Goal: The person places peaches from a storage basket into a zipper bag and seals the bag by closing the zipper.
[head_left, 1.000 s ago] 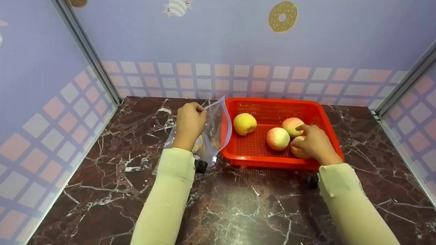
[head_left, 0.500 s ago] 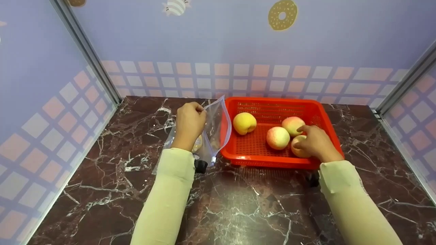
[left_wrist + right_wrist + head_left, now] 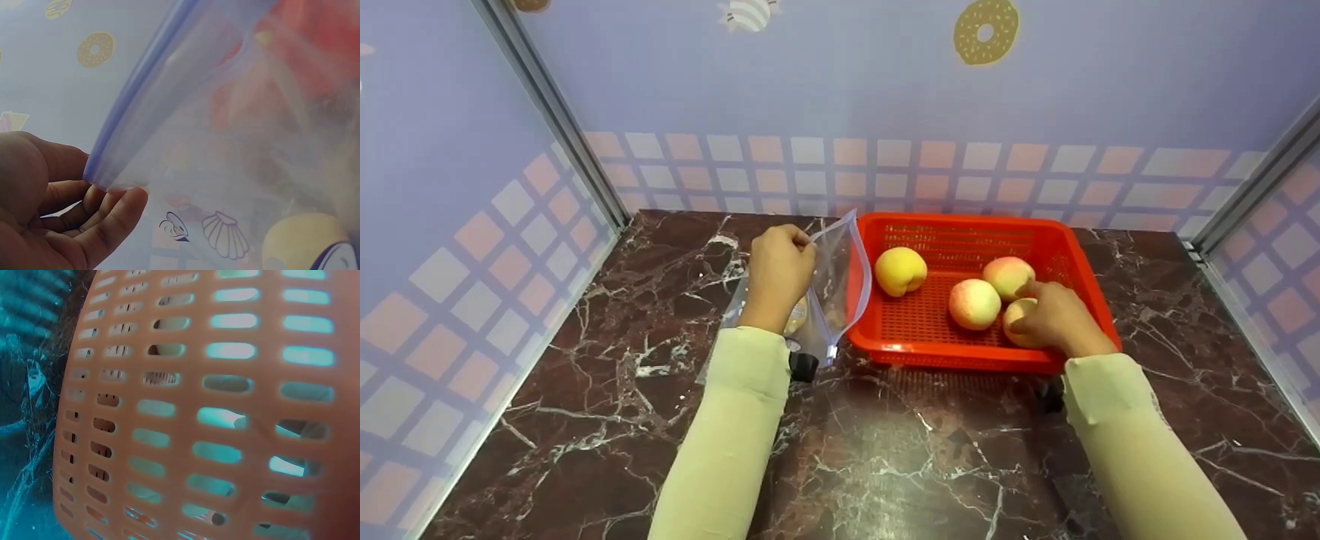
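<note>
**Mia:** The table (image 3: pixel 885 450) is dark red stone with white lines. The walls are light purple with little squares and a donut picture (image 3: pixel 985 31).

**Ben:** What can't you see well?

**Mia:** The clear bag (image 3: pixel 832 292) is see-through, so it is hard to tell what is in it. Something round and yellowish shows low down inside it (image 3: pixel 304 242), but I can't tell what it is. The peach (image 3: pixel 1020 321) under the right hand (image 3: pixel 1054 321) is mostly covered. The right wrist view shows only the red basket (image 3: pixel 214 410) wall with its holes, very close and blurry.

**Ben:** What are the hands doing?

**Mia:** The left hand (image 3: pixel 778 274) pinches the top edge of the bag and holds it up, so its mouth gapes toward the basket (image 3: pixel 982 358). The bag is just beside the basket's left side. The right hand has its fingers curled round the peach at the front right of the basket.

**Ben:** How many things are there?

**Mia:** One basket, one bag, two hands. Four fruits in the basket: a yellow one (image 3: pixel 900 271) at the left, a pink one (image 3: pixel 974 304) in the middle, a pink one (image 3: pixel 1008 276) behind it, and the held peach
</note>
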`<act>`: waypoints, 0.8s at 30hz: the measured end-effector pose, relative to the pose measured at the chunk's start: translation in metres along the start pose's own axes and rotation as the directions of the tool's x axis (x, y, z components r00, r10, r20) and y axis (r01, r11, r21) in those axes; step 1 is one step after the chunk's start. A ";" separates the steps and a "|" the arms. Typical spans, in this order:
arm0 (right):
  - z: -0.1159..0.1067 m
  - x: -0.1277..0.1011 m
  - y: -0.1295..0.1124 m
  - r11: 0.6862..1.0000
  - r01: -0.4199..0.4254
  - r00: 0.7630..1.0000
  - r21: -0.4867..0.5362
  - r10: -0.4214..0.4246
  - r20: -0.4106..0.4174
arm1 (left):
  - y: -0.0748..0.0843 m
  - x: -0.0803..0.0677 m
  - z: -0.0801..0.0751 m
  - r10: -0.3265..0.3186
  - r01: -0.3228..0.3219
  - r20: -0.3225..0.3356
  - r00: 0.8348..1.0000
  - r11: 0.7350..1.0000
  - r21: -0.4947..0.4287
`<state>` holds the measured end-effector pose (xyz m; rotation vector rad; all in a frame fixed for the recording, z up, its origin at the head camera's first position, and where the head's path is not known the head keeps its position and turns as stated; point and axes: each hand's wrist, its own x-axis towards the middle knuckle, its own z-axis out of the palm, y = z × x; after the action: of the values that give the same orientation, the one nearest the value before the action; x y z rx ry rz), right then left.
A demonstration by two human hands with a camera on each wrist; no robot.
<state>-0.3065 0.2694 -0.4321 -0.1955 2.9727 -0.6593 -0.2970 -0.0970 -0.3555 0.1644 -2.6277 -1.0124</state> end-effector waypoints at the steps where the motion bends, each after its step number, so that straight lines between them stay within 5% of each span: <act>1: 0.000 0.000 0.000 1.000 0.002 1.000 -0.003 -0.002 0.003 | 0.000 0.000 0.000 0.001 -0.001 0.000 1.000 1.000 0.003; 24: 0.001 0.002 0.003 0.999 0.053 0.997 -0.002 -0.053 0.052 | 0.000 -0.001 -0.002 0.001 -0.001 -0.003 1.000 1.000 0.002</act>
<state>-0.3086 0.2712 -0.4346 -0.2876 2.9284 -0.6452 -0.2948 -0.0984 -0.3543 0.1646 -2.6261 -1.0086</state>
